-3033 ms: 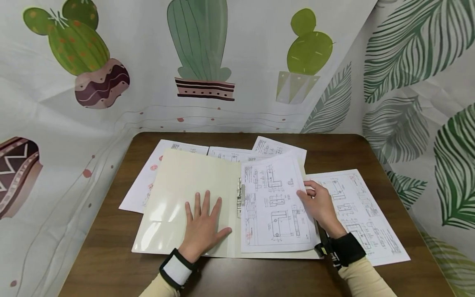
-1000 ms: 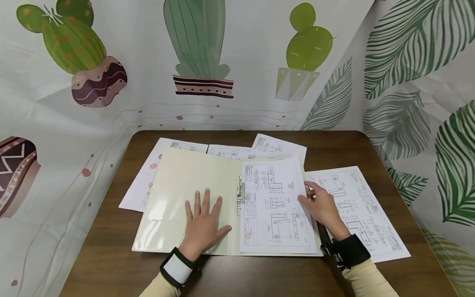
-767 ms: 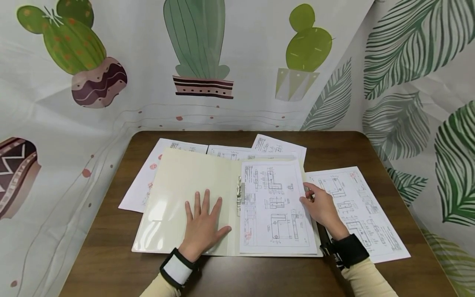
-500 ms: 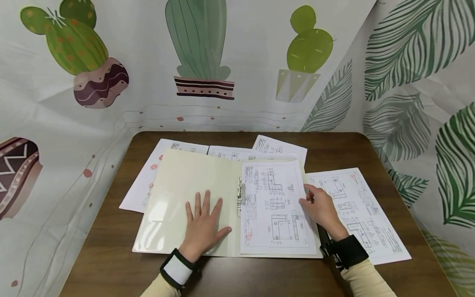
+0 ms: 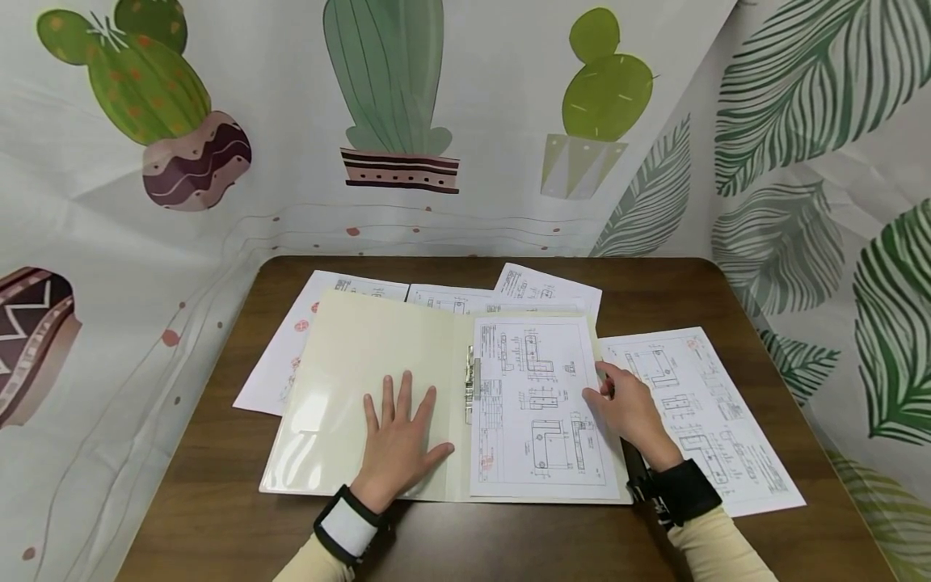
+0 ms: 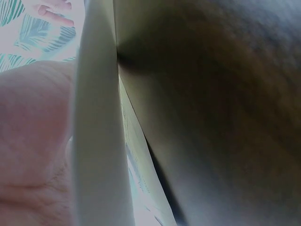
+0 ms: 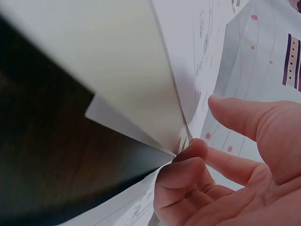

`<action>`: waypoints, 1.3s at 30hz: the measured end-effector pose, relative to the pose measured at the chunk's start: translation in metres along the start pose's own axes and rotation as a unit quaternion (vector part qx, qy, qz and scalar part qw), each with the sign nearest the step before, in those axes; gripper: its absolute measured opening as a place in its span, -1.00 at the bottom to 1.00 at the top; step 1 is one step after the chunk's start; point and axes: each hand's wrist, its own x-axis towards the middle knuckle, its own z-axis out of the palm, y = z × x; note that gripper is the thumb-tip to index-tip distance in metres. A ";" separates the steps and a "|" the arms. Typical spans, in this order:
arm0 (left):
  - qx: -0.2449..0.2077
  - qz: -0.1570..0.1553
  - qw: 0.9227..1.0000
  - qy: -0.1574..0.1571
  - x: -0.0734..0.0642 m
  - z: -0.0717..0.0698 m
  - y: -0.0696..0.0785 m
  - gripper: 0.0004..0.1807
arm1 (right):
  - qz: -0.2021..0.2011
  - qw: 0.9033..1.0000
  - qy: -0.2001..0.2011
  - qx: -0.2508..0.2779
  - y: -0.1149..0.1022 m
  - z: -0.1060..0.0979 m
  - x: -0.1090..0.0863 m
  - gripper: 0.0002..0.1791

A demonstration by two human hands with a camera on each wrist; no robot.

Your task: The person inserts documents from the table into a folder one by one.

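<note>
The left hand (image 5: 396, 454) rests spread wide on the folder (image 5: 378, 343); the right hand (image 5: 629, 411) touches the right edge of the drawing sheet (image 5: 544, 406) inside, whether pinching I can't tell.

The left hand (image 5: 396, 457) lies palm-down, fingers spread, nearer to the table's left edge (image 5: 216, 388); the right hand (image 5: 633, 408) has its fingers bent.

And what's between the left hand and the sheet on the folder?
The head view shows bare folder and, farther up, the metal clip at the edge of the sheet.
</note>
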 end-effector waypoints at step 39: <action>0.011 0.006 1.000 0.018 -0.002 -0.005 0.004 -0.06 | -0.029 0.995 0.094 -0.019 0.025 -0.057 0.003 -0.41</action>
